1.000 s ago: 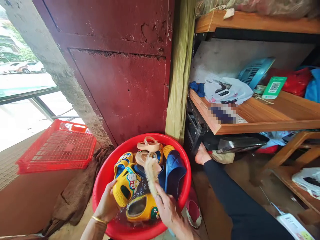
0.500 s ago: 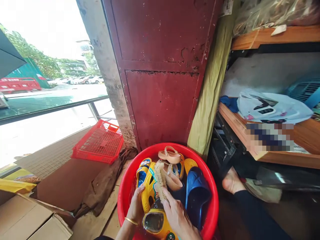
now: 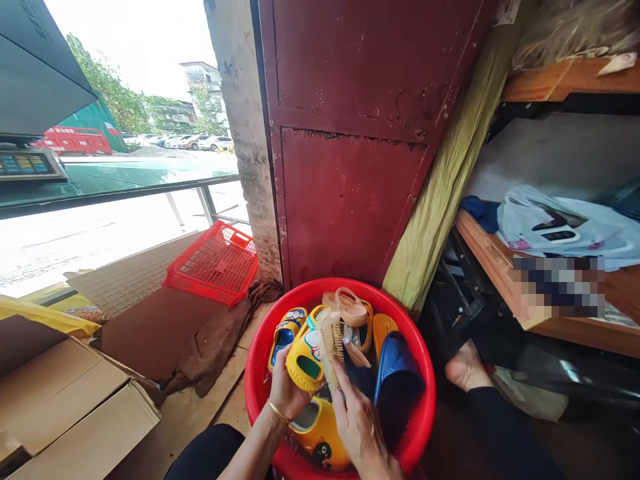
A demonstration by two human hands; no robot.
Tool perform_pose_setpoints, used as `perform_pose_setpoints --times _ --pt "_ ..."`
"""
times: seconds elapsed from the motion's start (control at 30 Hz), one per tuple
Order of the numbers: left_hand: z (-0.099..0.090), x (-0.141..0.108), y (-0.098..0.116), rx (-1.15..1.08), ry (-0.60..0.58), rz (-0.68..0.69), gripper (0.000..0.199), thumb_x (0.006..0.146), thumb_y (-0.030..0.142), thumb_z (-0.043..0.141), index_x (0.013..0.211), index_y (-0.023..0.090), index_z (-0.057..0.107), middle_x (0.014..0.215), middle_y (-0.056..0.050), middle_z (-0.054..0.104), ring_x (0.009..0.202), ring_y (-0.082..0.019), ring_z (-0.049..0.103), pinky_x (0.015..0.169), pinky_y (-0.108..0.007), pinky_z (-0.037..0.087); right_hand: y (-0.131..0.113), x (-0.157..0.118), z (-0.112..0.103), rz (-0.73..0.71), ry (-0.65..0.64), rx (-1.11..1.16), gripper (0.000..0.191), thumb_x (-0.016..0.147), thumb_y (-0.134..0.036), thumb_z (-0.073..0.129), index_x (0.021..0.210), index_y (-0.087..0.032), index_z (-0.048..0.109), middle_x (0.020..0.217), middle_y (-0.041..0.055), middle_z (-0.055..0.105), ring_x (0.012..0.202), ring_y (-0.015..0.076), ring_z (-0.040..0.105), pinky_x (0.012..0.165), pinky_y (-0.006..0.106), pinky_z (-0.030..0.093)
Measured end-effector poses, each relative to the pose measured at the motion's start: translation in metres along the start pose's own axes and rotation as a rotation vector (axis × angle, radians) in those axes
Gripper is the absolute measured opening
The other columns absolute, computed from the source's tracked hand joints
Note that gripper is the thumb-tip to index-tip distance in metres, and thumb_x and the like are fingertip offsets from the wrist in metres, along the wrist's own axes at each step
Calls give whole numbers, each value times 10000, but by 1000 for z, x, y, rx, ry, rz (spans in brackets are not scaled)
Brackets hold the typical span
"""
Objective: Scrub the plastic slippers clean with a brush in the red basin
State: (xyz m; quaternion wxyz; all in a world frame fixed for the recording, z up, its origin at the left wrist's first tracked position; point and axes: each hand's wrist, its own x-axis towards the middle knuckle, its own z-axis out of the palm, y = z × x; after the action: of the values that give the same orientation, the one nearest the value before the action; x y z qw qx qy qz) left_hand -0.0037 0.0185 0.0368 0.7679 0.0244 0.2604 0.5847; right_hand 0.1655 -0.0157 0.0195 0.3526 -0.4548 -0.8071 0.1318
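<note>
Left fingers (image 3: pixel 281 363) grip yellow clog (image 3: pixel 299 350); right fingers (image 3: pixel 342 379) grasp brush (image 3: pixel 327 337), bristles (image 3: pixel 337 335) ahead of them. Best to brace clog firmly, keep bristles flat, strokes short.

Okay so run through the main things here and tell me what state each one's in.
left hand, closed on the shoe
right hand, closed on the brush
shoe, yellow, held up, tilted
brush, held close to the shoe; contact unclear
tub, loaded
blue slipper, in the tub, unheld
cloth, crumpled
door, paint chipped
</note>
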Motion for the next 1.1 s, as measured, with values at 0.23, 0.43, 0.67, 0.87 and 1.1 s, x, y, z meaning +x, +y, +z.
perform_pose_setpoints --times 0.23,0.43,0.67,0.87,1.1 --pt "-2 5 16 -81 105 129 293 841 306 543 1052 171 695 816 -86 781 810 -280 751 765 -451 600 23 -18 9 -34 -74 -338 599 1000 -163 279 1570 -336 339 915 71 773 707 202 752 577 250 594" --pt "-13 12 12 -126 32 82 223 823 206 495 920 155 690 756 -92 760 669 -220 734 805 -462 600 29 -24 -2 19 -53 -306 573 1006 -178 291 1568 -266 359 929 87 763 698 199 737 603 249 575" --pt "-29 26 -6 113 290 -65 95 855 221 573 875 174 653 661 -44 724 638 -230 729 700 -417 611 -1 -22 -10 28 -258 -259 553 987 -215 392 1527 -331 430 925 46 772 762 195 737 715 258 581" --pt "-20 23 -10 67 275 13 216 908 376 600 855 171 641 557 10 672 385 -106 579 344 -170 409 -8 -45 -21 91 -277 -114 564 978 -224 359 1532 -296 433 958 51 776 820 210 742 780 282 584" --pt "-11 -6 -11 150 204 26 184 897 312 628 952 146 684 639 -19 733 479 -154 682 433 -209 526 6 13 -43 58 -287 -289 565 996 -229 357 1550 -338 381 959 47 777 803 209 746 682 271 558"
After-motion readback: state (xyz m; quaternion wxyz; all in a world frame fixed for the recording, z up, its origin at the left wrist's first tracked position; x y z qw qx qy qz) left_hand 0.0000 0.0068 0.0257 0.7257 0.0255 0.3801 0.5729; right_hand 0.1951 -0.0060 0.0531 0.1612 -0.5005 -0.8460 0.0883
